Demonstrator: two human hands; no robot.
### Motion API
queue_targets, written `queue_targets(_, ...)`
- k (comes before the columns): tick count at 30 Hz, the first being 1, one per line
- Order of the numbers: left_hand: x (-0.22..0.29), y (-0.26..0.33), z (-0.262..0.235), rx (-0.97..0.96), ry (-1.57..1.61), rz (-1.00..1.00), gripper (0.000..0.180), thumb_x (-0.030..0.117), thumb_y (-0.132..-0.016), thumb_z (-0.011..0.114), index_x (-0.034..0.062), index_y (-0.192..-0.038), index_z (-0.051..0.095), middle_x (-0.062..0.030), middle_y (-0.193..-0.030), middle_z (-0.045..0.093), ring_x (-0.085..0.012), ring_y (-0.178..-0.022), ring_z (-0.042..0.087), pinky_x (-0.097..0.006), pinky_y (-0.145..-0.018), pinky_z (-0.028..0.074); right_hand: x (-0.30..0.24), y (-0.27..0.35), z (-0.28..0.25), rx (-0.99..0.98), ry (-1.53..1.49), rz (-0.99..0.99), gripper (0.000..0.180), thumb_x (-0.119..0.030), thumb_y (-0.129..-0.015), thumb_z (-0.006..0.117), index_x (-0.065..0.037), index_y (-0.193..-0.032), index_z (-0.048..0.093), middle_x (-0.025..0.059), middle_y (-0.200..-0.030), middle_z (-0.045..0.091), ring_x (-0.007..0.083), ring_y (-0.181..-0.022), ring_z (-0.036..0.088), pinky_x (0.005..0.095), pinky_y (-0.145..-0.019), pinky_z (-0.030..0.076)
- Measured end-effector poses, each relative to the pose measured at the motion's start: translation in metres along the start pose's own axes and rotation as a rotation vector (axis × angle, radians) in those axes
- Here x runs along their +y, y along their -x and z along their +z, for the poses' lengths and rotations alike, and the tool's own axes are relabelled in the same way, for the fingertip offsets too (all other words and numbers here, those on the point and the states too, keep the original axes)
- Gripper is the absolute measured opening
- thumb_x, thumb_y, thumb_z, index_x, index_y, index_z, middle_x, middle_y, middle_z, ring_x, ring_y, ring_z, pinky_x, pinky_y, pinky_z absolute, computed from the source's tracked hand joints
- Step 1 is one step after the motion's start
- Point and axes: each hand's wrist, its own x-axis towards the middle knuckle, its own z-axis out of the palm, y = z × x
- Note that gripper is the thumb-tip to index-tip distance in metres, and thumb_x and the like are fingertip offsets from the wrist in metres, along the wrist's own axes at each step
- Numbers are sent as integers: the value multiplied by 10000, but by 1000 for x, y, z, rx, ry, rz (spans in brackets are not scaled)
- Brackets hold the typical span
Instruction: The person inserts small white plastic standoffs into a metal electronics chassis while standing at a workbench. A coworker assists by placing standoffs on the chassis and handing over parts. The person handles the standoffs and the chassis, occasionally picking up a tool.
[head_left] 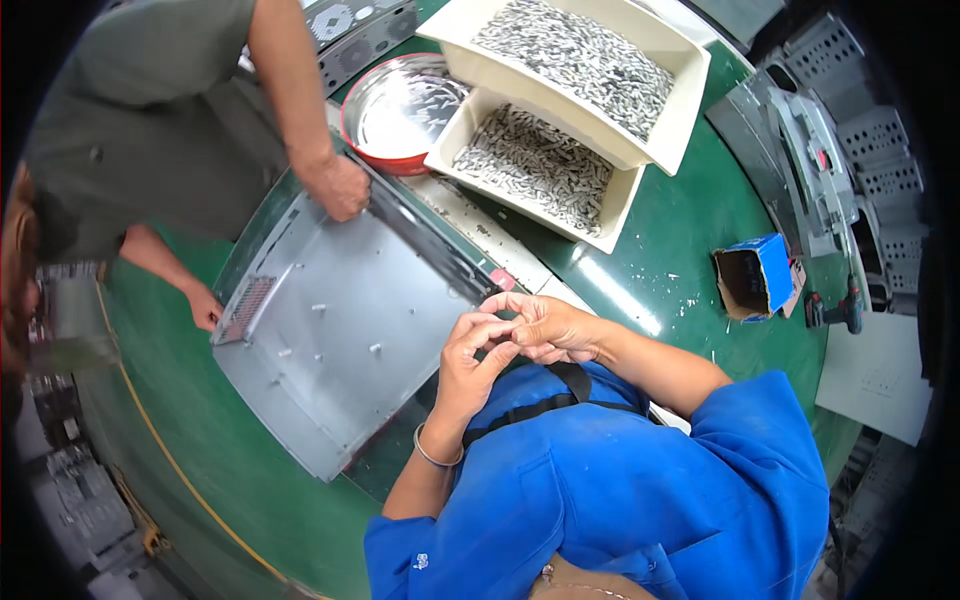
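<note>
My left hand [470,362] and my right hand [552,328] meet just past the near right edge of a grey sheet-metal panel [400,300]. Both have fingers curled and pinched together, the fingertips touching or almost touching. Whatever lies between them is too small or hidden to make out. Several small white pegs [376,348] stand or lie on the panel, which has a perforated patch [250,308] at its left end. A co-worker's closed hand [340,187] rests at the panel's far edge, and that person's other hand [205,307] touches its left corner.
Two cream bins [625,228] full of small grey-white parts stand at the far side, one overlapping the other. Beside them is a red-rimmed round metal basin [400,160]. An open blue box [770,270], a power drill [840,310] and stacked metal frames [790,170] are to the right.
</note>
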Motion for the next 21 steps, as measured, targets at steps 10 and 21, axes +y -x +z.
queue_targets(10,3,5,-34,416,195,-48,86,100,-796,549,17,-817,550,-33,-706,540,-93,-612,499,-202,-562,408,20,-15,-2,450,169,-147,162,-274,-818,524,-116,-849,506,-45,-524,402,23,-375,288,150,-326,207)
queue_targets(21,5,-24,-45,468,405,-201,138,68,-802,525,-11,-907,485,-109,-797,570,-146,-703,575,-225,-602,475,30,-46,-63,711,246,-96,98,-177,-793,540,-108,-862,539,-54,-550,436,21,-412,318,172,-343,214)
